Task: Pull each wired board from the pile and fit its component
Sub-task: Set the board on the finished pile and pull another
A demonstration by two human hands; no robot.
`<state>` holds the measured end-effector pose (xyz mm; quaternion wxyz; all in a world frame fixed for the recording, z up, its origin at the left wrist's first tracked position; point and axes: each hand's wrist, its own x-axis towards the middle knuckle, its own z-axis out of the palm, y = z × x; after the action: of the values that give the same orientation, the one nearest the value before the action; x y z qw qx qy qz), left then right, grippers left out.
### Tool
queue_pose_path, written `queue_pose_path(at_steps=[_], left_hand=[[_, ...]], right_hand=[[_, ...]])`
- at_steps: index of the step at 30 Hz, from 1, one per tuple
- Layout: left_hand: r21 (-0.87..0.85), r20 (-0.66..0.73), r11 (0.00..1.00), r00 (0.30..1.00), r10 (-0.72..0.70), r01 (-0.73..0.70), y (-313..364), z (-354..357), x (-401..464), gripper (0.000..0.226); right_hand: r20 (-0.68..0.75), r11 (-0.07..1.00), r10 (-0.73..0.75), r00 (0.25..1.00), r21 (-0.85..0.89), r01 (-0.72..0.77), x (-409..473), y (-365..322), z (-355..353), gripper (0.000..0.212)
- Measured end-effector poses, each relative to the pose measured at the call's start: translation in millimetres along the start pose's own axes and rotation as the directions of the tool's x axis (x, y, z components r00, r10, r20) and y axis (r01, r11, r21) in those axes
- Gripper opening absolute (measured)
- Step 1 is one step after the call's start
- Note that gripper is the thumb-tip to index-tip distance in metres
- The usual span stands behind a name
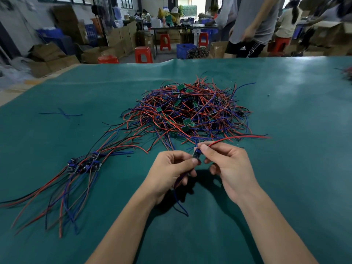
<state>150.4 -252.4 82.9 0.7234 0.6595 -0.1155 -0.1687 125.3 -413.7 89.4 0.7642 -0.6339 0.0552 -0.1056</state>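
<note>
Just in front of the pile (190, 111), my left hand (171, 172) and right hand (226, 168) are both pinching one wired board (196, 156); I'm fitting its component, which next wants firm seating.

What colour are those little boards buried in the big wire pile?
Green, seen in the head view: the boards peek out among the pile's red, blue and black wires.

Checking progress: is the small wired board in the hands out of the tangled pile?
Out. The small wired board is pinched between left hand and right hand, nearer than the tangled wire pile.
</note>
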Motion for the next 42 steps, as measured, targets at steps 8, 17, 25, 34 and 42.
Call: queue_pose_path(at_steps=[8, 17, 25, 34, 42], left_hand=[[0.141, 0.045, 0.990, 0.999, 0.023, -0.029, 2, 3, -1, 0.016], [0.183, 0.071, 0.982, 0.997, 0.025, -0.038, 5, 3, -2, 0.012], [-0.089, -0.071, 0.995, 0.996, 0.048, -0.055, 5, 6, -1, 0.015], [0.061, 0.083, 0.998, 0.996, 0.014, -0.019, 9, 5, -6, 0.017], [0.055, 0.275, 0.998, 0.960, -0.055, 0.042, 13, -4, -12, 0.017]], right_hand=[[-0.087, 0.970, -0.088, 0.992, -0.232, 0.066, 7, 1, -15, 0.019], [-0.472, 0.975, -0.218, 0.854, -0.144, 0.169, 16, -4, -33, 0.021], [-0.552, 0.953, -0.255, 0.794, -0.284, 0.109, 10, -4, -21, 0.019], [-0.075, 0.844, -0.345, 0.936, -0.460, 0.274, -3, 11, 8, 0.020], [-0.597, 0.978, -0.181, 0.782, -0.029, 0.205, 17, -6, -26, 0.025]])
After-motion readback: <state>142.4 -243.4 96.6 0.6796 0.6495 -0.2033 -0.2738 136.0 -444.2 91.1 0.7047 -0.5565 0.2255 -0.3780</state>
